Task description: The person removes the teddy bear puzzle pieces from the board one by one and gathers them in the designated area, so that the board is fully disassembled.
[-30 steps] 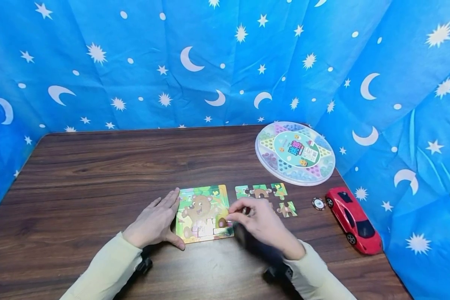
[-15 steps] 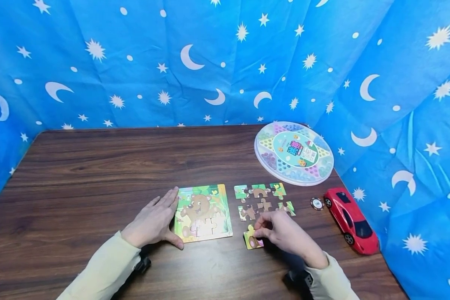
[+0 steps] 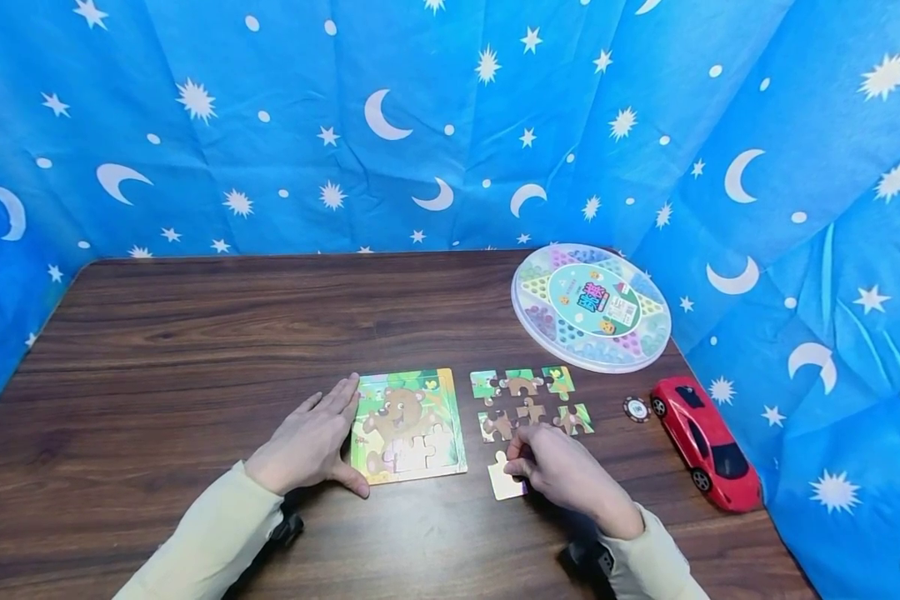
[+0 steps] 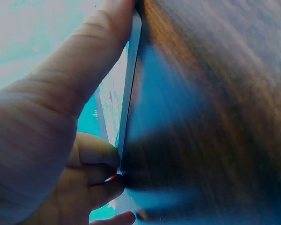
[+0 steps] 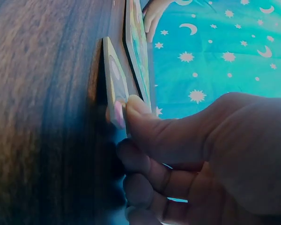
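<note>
A square jigsaw board with a cartoon bear lies on the table, its lower-right part showing bare piece outlines. Along its left edge my left hand rests with fingers extended, the thumb by the near corner. To the right of the board, my right hand pinches a jigsaw piece between thumb and fingers, low over the table. In the right wrist view this piece stands close to the wood, its edge toward the camera. Several loose jigsaw pieces lie in two rows just beyond that hand.
A round Chinese checkers set sits at the back right of the wooden table. A poker chip and a red toy car lie near the right edge. Blue star-and-moon cloth hangs behind and beside the table.
My right hand has carried the jigsaw piece from over the board's lower right out to the table on the right. During the last half second it barely shifts. My left hand stays put.
</note>
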`<action>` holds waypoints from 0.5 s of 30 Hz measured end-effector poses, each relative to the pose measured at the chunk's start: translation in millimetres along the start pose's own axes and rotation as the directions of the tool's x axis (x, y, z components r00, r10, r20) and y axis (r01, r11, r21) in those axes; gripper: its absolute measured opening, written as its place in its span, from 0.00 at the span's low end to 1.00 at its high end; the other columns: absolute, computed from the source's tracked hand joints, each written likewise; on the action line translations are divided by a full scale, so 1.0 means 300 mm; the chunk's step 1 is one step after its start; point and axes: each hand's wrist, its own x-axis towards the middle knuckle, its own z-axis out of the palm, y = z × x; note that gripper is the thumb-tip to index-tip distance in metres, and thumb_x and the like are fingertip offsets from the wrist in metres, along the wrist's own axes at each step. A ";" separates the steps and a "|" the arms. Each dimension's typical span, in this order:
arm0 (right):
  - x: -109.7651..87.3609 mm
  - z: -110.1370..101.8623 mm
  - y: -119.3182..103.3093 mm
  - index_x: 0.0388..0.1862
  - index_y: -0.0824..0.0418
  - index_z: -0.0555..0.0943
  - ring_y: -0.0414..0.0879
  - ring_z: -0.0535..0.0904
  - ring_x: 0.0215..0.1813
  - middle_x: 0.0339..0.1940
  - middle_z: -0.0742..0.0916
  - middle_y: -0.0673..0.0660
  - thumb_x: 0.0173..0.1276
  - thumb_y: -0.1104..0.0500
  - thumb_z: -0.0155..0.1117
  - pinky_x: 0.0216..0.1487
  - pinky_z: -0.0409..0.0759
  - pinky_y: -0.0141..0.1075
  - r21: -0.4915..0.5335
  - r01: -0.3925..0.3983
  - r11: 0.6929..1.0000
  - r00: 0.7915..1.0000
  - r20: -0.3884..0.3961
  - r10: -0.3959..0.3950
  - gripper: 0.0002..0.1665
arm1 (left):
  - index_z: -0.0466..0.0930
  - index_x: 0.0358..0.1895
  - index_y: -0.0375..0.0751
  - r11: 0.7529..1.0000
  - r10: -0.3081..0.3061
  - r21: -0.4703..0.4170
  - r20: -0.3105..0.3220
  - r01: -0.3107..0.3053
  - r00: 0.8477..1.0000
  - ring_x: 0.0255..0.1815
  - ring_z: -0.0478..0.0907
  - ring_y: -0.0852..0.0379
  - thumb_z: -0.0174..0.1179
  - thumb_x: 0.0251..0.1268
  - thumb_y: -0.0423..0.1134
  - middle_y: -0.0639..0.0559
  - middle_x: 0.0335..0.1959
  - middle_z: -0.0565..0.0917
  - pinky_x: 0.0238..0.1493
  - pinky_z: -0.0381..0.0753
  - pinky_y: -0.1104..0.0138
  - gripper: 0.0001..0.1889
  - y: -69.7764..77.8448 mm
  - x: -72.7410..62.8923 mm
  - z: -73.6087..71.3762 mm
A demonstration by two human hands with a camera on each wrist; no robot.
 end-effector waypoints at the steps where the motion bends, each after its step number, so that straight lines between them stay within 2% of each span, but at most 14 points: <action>1: -0.001 0.000 -0.002 0.25 0.50 0.76 0.34 0.68 0.23 0.20 0.75 0.40 0.61 0.58 0.71 0.26 0.69 0.32 -0.004 -0.010 1.000 1.000 -0.002 0.010 0.11 | 0.56 0.71 0.22 1.000 -0.001 0.001 0.000 0.001 1.000 0.75 0.53 0.40 0.65 0.23 0.78 0.32 0.76 0.51 0.69 0.60 0.45 0.73 0.001 0.001 -0.001; 8: -0.005 0.001 -0.012 0.25 0.49 0.76 0.33 0.69 0.22 0.17 0.75 0.38 0.61 0.57 0.71 0.25 0.70 0.33 -0.020 -0.055 0.998 0.998 -0.017 0.055 0.11 | 0.57 0.70 0.22 1.000 0.008 0.023 0.002 -0.008 1.000 0.75 0.54 0.40 0.64 0.24 0.79 0.31 0.75 0.52 0.68 0.61 0.45 0.73 0.001 0.002 -0.004; 15: -0.007 0.012 -0.014 0.21 0.46 0.75 0.35 0.69 0.26 0.19 0.74 0.39 0.56 0.57 0.74 0.27 0.69 0.33 -0.082 -0.057 0.995 0.998 -0.046 0.053 0.15 | 0.58 0.70 0.21 1.000 0.017 0.026 -0.006 -0.017 1.000 0.74 0.55 0.39 0.63 0.25 0.80 0.30 0.75 0.53 0.68 0.61 0.45 0.73 -0.001 0.001 -0.001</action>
